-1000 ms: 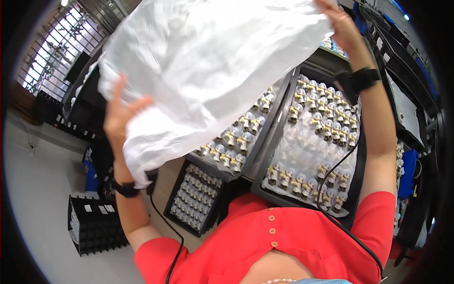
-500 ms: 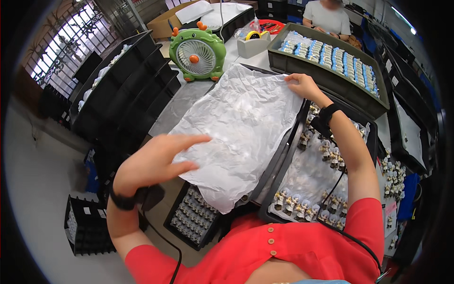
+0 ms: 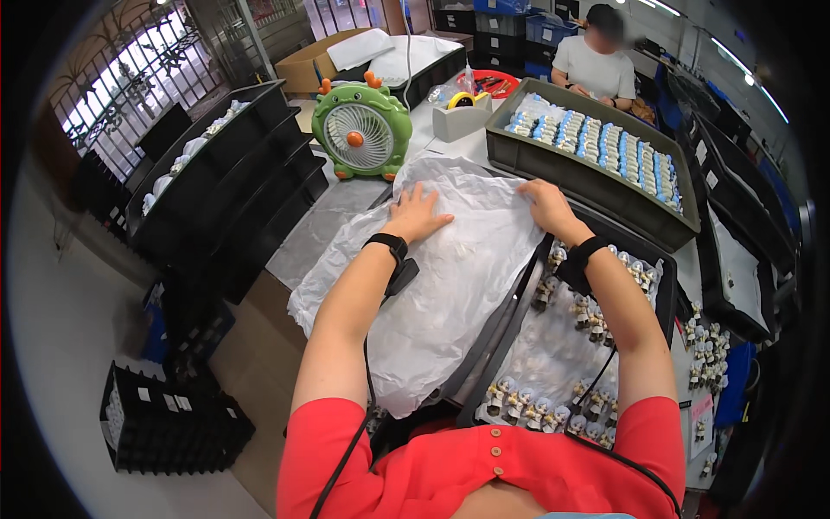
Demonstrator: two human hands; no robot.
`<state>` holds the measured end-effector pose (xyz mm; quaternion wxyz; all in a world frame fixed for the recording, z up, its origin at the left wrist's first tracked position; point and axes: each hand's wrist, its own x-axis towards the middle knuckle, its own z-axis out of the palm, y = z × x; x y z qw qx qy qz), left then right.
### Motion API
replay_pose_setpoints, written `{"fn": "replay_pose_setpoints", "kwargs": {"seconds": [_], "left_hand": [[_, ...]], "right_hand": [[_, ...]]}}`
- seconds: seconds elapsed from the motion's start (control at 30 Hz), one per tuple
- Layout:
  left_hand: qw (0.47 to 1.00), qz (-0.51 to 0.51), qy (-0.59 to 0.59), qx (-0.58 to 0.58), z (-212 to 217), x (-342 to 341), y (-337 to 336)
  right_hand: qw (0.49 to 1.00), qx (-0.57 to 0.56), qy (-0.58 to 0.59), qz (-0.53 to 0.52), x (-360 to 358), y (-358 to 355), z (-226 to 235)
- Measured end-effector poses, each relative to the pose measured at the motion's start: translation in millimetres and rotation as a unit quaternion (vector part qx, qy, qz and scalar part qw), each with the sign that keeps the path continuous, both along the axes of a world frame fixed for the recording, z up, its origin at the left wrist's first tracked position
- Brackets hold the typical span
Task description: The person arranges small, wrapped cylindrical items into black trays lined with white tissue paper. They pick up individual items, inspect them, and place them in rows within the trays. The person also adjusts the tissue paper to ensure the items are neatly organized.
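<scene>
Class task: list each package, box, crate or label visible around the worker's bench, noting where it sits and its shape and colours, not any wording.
Cardboard box: far left of bench, brown, open, white sheets on top.
Grey crate: beyond the right hand, rectangular, rows of blue-and-white packs.
Black crate: floor, lower left, white labels on the side.
White plastic sheet: spread under the left hand.

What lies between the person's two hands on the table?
In the head view, only the white plastic sheet lies between the left hand and the right hand; both press flat on it, nothing else between.
</scene>
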<state>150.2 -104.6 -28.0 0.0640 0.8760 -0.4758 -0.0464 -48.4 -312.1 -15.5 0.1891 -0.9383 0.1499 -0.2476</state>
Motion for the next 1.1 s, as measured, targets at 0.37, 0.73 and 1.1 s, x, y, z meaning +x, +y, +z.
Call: {"fn": "replay_pose_setpoints", "kwargs": {"seconds": [0.37, 0.73, 1.1], "left_hand": [[0.991, -0.069, -0.004, -0.113, -23, 27, -23], [0.999, -0.003, 0.047, 0.02, -15, 5, -27], [0.995, 0.033, 0.071, 0.06, -6, -5, -37]], "right_hand": [[0.999, -0.009, 0.046, -0.004, -1, -4, -4], [0.985, -0.143, 0.081, 0.046, 18, 44, 1], [0.922, -0.102, 0.373, -0.006, 21, 40, -6]]}}
